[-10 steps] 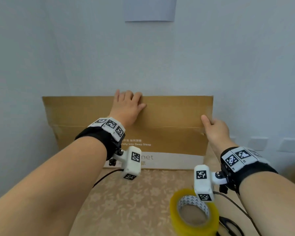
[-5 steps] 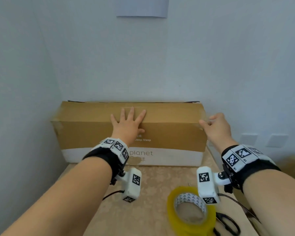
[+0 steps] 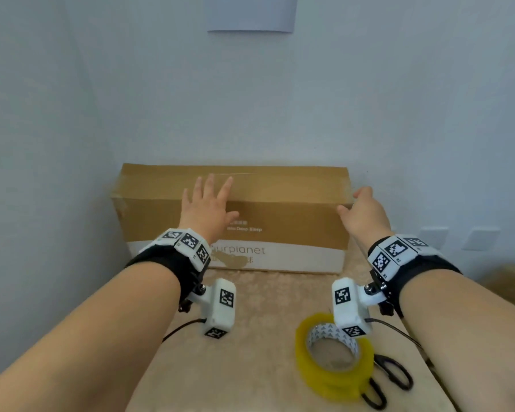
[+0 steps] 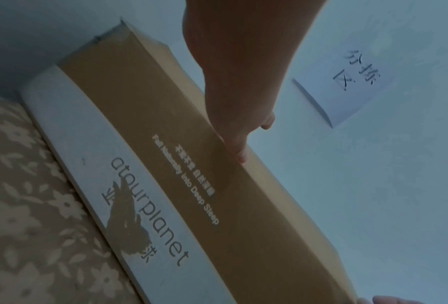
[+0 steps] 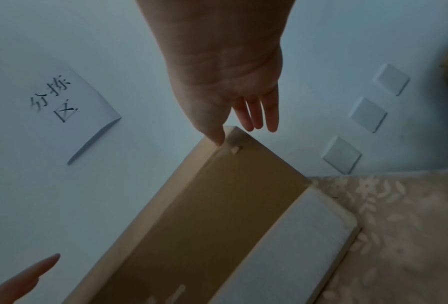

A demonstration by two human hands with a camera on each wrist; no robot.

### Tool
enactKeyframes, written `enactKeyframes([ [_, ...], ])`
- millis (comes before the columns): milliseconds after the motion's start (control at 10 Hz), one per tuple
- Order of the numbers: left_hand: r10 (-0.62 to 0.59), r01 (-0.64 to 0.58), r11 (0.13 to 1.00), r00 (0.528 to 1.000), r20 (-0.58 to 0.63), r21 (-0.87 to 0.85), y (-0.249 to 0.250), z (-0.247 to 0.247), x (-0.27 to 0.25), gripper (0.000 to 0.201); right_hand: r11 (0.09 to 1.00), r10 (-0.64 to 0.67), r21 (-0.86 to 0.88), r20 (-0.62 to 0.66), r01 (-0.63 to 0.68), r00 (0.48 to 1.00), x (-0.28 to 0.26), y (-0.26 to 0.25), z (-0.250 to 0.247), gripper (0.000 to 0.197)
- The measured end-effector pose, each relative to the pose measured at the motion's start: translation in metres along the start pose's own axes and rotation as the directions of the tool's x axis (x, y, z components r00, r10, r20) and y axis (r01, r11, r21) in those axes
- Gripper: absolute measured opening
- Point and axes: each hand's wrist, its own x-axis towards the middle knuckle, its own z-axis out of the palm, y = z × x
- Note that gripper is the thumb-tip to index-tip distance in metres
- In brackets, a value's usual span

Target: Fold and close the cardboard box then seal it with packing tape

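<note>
Both hands were out over the table, fingers straight, holding nothing. Nearest the front edge, toward the right corner, sat the tape roll (image 3: 335, 364), a fat yellow ring with a printed paper core, and black-handled scissors (image 3: 391, 379) touched its right side, both probably parked there within easy reach for the sealing step. The table (image 3: 265, 307) wore a beige cloth with a pale flower pattern, soft and matte. Further in, the left hand (image 3: 204, 208) lay flat and spread on the cardboard box (image 3: 280, 215), palm over the front top edge, and that looked like pressing the flap shut. The right hand (image 3: 364, 212) reached the box's right end, thumb touching near the top corner, fingers loose past it, likely steadying that end. At the back edge the box stood long and low, right against the wall (image 3: 369, 99), brown with a white band and grey lettering. Its top appeared folded closed but not yet taped.
</note>
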Motion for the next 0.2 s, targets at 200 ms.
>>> enactKeyframes([
  [200,-0.081,0.073,0.995,0.989,-0.121,-0.070,-0.022,-0.064,-0.033,0.067,0.989,-0.144,0.050,0.033,0.143,0.989,-0.028,-0.056,-0.019,0.039],
])
